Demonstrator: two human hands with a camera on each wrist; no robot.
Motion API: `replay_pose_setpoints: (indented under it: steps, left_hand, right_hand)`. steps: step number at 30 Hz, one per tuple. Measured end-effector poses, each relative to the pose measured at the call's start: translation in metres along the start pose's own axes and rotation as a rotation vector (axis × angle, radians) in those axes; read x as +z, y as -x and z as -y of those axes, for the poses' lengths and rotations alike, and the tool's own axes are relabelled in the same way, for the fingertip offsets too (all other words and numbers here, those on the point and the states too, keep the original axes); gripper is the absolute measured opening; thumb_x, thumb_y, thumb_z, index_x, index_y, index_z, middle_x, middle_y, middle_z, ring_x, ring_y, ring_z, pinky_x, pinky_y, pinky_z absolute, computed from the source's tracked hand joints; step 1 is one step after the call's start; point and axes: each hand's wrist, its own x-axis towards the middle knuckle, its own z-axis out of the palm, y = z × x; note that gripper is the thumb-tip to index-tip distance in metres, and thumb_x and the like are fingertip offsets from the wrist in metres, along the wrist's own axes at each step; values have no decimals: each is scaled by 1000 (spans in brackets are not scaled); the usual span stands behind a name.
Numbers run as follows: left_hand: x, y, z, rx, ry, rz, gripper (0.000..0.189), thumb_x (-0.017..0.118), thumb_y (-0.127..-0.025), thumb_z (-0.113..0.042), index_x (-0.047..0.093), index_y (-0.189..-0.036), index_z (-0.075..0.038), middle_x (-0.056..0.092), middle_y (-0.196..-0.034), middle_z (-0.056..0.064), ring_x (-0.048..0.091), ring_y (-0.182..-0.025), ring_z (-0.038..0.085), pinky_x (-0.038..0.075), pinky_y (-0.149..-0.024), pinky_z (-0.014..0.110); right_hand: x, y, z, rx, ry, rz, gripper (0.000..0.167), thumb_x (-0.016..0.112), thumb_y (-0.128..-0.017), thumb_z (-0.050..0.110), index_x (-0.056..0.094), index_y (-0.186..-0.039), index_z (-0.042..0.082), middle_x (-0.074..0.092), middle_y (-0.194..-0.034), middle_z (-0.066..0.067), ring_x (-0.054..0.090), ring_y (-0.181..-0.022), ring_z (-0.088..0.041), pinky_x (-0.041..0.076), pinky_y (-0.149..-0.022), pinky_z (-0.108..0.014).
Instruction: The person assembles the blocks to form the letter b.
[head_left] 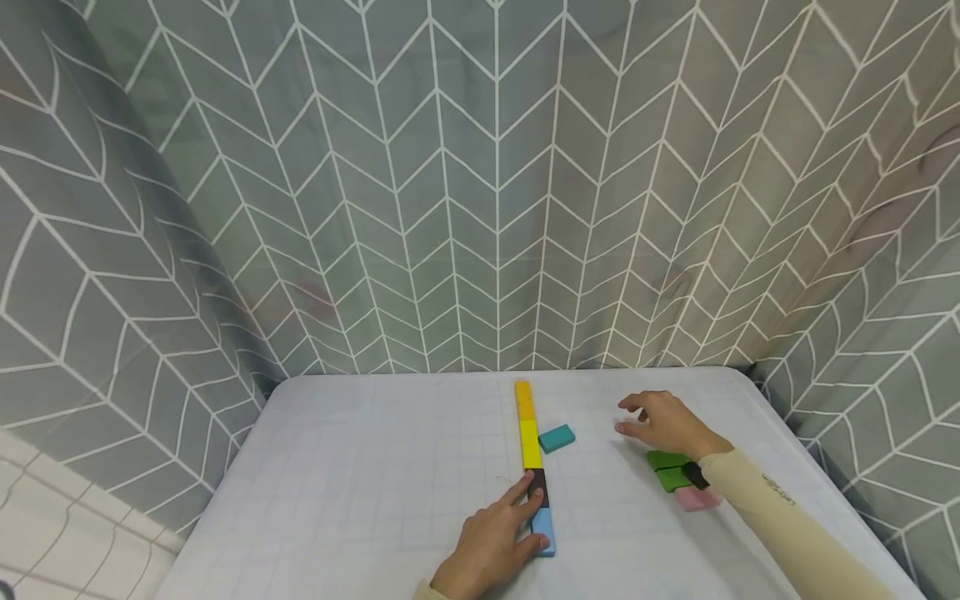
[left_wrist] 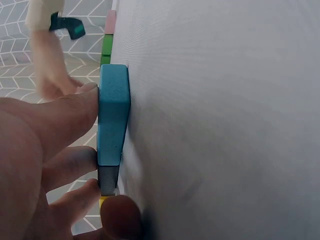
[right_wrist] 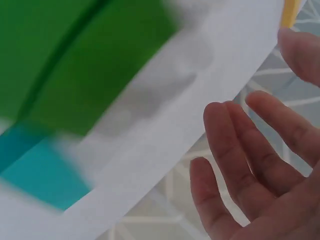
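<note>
A straight row of blocks runs front to back: light blue [head_left: 542, 537], black [head_left: 539, 482], yellow [head_left: 530, 443] and orange [head_left: 525, 402]. My left hand [head_left: 491, 533] rests along the row's left side, fingertips on the black block and thumb at the light blue one. In the left wrist view the thumb touches the light blue block [left_wrist: 114, 115]. A teal block [head_left: 557, 438] lies askew just right of the yellow one. My right hand [head_left: 663, 423] hovers over the table with fingers spread and loosely bent, holding nothing.
Beneath the right wrist lie green blocks [head_left: 666, 468] and a pink block [head_left: 696, 498], partly hidden by the forearm. The right wrist view shows a blurred teal block [right_wrist: 47, 170] beside the green ones. A patterned curtain [head_left: 465, 208] hangs behind the white table [head_left: 360, 467].
</note>
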Motion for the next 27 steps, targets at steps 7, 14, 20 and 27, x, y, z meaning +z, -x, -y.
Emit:
replay_pose_setpoints:
  steps: [7,14,20,27]
  left_hand:
    - [1,3,1,12,4,-6,65,80,-91,-49,62,-150,-29,43,-169,-5,67,-132,33,62,-81,59]
    - [0,3,1,13,6,-15,65,81,-90,-49,63,-149,-30,44,-169,-5,70,-126,34,62,-78,58]
    - [1,2,1,11,6,-13,66,80,-90,-50,62,-150,-28,43,-170,-5,68,-129,35,62,-79,60]
    - [1,1,0,9,10,-7,66,80,-91,-49,62,-150,-29,42,-170,-6,68,-130,35,61,-82,61]
  right_hand:
    - [-13,42,-31,41,28,25,43,82,-93,30,75,-120,-2,78,-115,-14,73,-100,-32,61,-85,-48]
    - [-12,63,-48,43,58,12,33,86,-89,24,79,-112,2,79,-106,-5,73,-97,-27,60,-84,-44]
    - [-9,68,-50,15,69,-7,22,88,-87,21,82,-103,7,80,-100,-1,72,-95,-27,59,-83,-43]
    - [-10,68,-48,-16,84,-5,19,87,-88,23,83,-100,9,79,-96,1,71,-91,-25,58,-81,-41]
